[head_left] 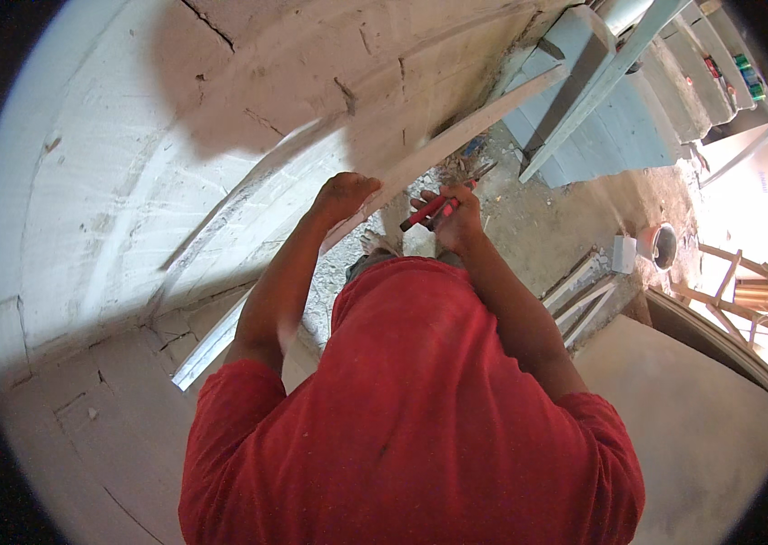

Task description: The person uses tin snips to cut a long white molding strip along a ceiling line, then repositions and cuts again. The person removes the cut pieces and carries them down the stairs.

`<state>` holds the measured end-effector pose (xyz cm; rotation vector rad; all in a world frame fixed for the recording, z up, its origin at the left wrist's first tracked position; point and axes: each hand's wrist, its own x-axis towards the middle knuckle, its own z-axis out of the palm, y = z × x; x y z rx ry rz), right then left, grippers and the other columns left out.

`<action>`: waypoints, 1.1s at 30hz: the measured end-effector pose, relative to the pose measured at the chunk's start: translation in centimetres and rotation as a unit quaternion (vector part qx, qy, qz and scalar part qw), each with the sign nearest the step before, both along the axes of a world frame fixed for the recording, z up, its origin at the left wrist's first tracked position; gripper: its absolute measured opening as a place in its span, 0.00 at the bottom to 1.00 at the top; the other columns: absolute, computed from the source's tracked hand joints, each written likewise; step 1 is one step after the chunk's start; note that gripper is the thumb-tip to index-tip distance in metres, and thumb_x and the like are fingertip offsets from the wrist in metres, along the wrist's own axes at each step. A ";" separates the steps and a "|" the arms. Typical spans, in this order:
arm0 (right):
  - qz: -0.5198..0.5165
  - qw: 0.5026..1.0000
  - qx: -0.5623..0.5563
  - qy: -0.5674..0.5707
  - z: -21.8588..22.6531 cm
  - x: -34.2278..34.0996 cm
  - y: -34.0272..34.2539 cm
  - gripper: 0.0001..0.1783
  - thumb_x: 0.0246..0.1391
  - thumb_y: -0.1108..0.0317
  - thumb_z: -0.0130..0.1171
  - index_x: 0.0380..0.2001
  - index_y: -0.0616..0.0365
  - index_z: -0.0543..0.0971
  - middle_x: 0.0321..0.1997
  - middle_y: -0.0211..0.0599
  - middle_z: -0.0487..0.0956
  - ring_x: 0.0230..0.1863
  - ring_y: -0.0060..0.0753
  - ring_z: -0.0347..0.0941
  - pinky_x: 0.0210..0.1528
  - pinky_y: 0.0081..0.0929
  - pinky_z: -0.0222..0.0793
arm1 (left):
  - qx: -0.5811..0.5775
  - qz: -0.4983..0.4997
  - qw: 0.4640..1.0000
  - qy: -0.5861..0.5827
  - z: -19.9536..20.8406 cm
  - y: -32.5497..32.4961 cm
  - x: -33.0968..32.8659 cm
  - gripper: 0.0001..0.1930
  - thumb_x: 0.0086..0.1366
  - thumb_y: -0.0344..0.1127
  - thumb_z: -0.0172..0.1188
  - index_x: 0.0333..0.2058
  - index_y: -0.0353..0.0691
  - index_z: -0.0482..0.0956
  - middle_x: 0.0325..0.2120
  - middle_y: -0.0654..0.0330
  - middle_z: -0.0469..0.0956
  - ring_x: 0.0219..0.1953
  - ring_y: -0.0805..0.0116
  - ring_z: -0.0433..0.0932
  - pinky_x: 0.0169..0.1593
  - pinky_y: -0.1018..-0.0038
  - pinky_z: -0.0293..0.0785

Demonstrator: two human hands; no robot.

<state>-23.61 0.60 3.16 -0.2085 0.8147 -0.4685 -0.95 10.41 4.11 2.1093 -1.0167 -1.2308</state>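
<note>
A long, pale wooden plank [465, 136] slants from the far right down toward me, beside the wall. My left hand [346, 196] is closed at the plank's left edge, its fingertips partly hidden. In my right hand [462, 218] is a pair of pliers [429, 213] with red and black handles. Their metal jaws point away to the right, apart from the plank. My fingers wrap loosely round the handles.
A rough block wall [247, 118] rises on the left. Ahead right, a beam [597, 95] leans across blue-grey boards [624, 136]. A bucket [663, 246], a white block [624, 254] and wooden frames [733, 291] stand at right. Rubble covers the floor near my feet.
</note>
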 end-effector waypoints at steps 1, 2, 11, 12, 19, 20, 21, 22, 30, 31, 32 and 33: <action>0.005 1.000 -0.009 0.000 -0.1 -1.0 0.2 0.17 0.43 0.62 0.59 0.38 0.53 0.69 0.43 0.47 0.74 0.48 0.57 0.73 0.54 0.62 0.63 | 0.001 -0.007 1.000 -0.011 0.0 0.4 -0.9 0.23 0.64 0.51 0.55 0.38 0.33 0.81 0.26 0.52 0.80 0.21 0.67 0.77 0.33 0.70 0.76; 0.010 1.000 -0.018 -0.008 -0.2 -2.1 0.5 0.17 0.44 0.62 0.59 0.38 0.53 0.69 0.43 0.47 0.74 0.48 0.57 0.73 0.53 0.61 0.63 | -0.017 -0.006 0.999 -0.051 0.0 0.8 -1.8 0.21 0.64 0.49 0.55 0.39 0.33 0.81 0.27 0.53 0.79 0.22 0.66 0.78 0.34 0.70 0.77; -0.082 0.996 0.023 0.017 -2.5 -21.4 5.6 0.16 0.45 0.61 0.58 0.38 0.53 0.72 0.42 0.46 0.77 0.42 0.57 0.77 0.44 0.58 0.71 | 0.000 0.076 0.988 0.132 4.4 5.4 -13.7 0.22 0.65 0.47 0.55 0.41 0.28 0.77 0.28 0.52 0.78 0.24 0.64 0.79 0.28 0.69 0.79; -0.107 0.992 0.046 0.038 -2.8 -23.8 6.3 0.16 0.45 0.60 0.58 0.37 0.54 0.73 0.43 0.45 0.77 0.44 0.55 0.76 0.45 0.57 0.71 | 0.007 0.074 0.987 0.143 4.9 5.8 -14.6 0.21 0.65 0.46 0.55 0.40 0.28 0.77 0.27 0.52 0.78 0.24 0.64 0.78 0.28 0.69 0.79; -0.265 0.952 0.088 0.126 -4.4 -37.9 11.4 0.20 0.42 0.55 0.58 0.37 0.54 0.73 0.42 0.46 0.76 0.43 0.50 0.73 0.49 0.52 0.67 | 0.032 0.115 0.984 0.131 6.9 8.1 -20.4 0.22 0.65 0.47 0.55 0.39 0.28 0.77 0.24 0.54 0.77 0.20 0.64 0.77 0.25 0.69 0.76; -0.274 0.950 0.109 0.101 -4.8 -39.5 11.8 0.19 0.42 0.56 0.59 0.36 0.54 0.73 0.40 0.46 0.76 0.42 0.50 0.74 0.48 0.52 0.67 | 0.045 0.114 0.984 0.130 7.3 8.4 -20.7 0.23 0.65 0.48 0.54 0.40 0.28 0.77 0.25 0.53 0.77 0.21 0.63 0.77 0.26 0.68 0.77; -0.286 0.944 0.136 0.096 -5.1 -40.9 12.3 0.18 0.42 0.56 0.59 0.35 0.54 0.73 0.39 0.46 0.76 0.40 0.50 0.74 0.47 0.51 0.68 | 0.061 0.113 0.983 0.129 7.8 8.6 -20.9 0.23 0.66 0.48 0.54 0.41 0.28 0.77 0.26 0.53 0.78 0.22 0.63 0.77 0.27 0.67 0.77; -0.280 0.953 0.107 0.052 -5.5 -42.1 12.8 0.16 0.42 0.56 0.59 0.32 0.54 0.73 0.36 0.44 0.76 0.40 0.50 0.73 0.47 0.51 0.68 | 0.067 0.117 0.984 0.120 8.2 8.8 -21.1 0.24 0.66 0.49 0.54 0.42 0.28 0.76 0.26 0.52 0.78 0.22 0.63 0.77 0.27 0.67 0.77; -0.346 0.933 0.100 0.010 -8.2 -44.2 15.9 0.21 0.41 0.56 0.61 0.35 0.60 0.72 0.39 0.47 0.74 0.44 0.51 0.71 0.51 0.52 0.67 | 0.089 0.122 0.986 0.067 12.5 11.2 -20.0 0.24 0.63 0.50 0.57 0.41 0.29 0.77 0.26 0.52 0.78 0.22 0.63 0.77 0.25 0.67 0.77; -0.366 0.919 0.134 0.059 -8.4 -43.7 16.0 0.24 0.40 0.57 0.62 0.39 0.62 0.71 0.45 0.49 0.72 0.48 0.52 0.70 0.52 0.53 0.67 | 0.088 0.102 0.989 0.053 13.4 11.6 -19.8 0.23 0.62 0.49 0.57 0.40 0.29 0.77 0.25 0.52 0.78 0.22 0.63 0.77 0.25 0.67 0.77; -0.343 0.928 0.117 0.085 -8.3 -43.6 16.3 0.29 0.39 0.56 0.63 0.43 0.61 0.68 0.50 0.49 0.67 0.54 0.53 0.65 0.57 0.54 0.64 | 0.098 0.091 0.990 0.043 14.4 11.8 -19.6 0.23 0.62 0.49 0.58 0.39 0.29 0.77 0.25 0.52 0.78 0.22 0.63 0.77 0.25 0.68 0.77; -0.348 0.926 0.119 0.090 -8.4 -43.0 16.3 0.29 0.39 0.56 0.63 0.42 0.61 0.68 0.49 0.48 0.67 0.54 0.54 0.65 0.57 0.55 0.64 | 0.107 0.079 0.991 0.034 15.3 12.0 -19.6 0.22 0.62 0.49 0.58 0.38 0.29 0.78 0.25 0.52 0.78 0.22 0.63 0.77 0.24 0.68 0.77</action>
